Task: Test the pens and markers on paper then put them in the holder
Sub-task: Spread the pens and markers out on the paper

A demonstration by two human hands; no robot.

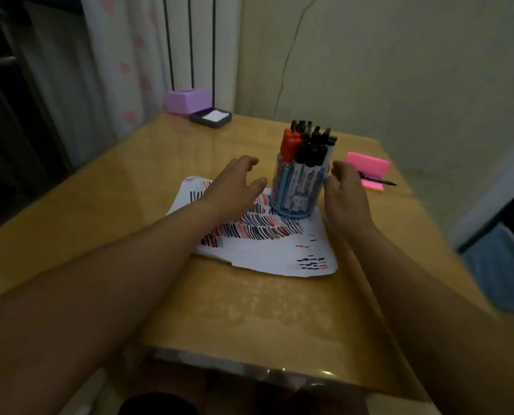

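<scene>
1. Head view, centre: a round blue-and-clear holder (pixel 297 190) stands upright on the far part of a sheet of paper (pixel 264 247). It is packed with pens and markers (pixel 308 145), mostly black-capped, with a few red ones on its left side.
2. The paper lies on a glossy wooden table (pixel 100 205) and is covered with rows of short black and red test strokes. Its near edge curls up a little.
3. The left hand (pixel 234 182) hovers over the paper's left part, just left of the holder. Its fingers are spread and relaxed, gripping nothing, and its forearm hides some of the strokes.
4. The right hand (pixel 344 196) is just right of the holder, fingers loosely bent and holding nothing. Whether its fingertips touch the holder's wall cannot be told.
5. Behind the right hand, a pink sticky-note pad (pixel 369 170) lies on the table, with a black pen (pixel 382 182) across it, partly hidden by the hand.
6. At the table's far left corner sit a purple box (pixel 186 100) and, just in front of it, a dark tray of white note paper (pixel 210 117).
7. A pale curtain with pink marks (pixel 121 61) hangs behind that corner.
8. A blue cloth (pixel 501 274) shows off the table's right edge.
</scene>
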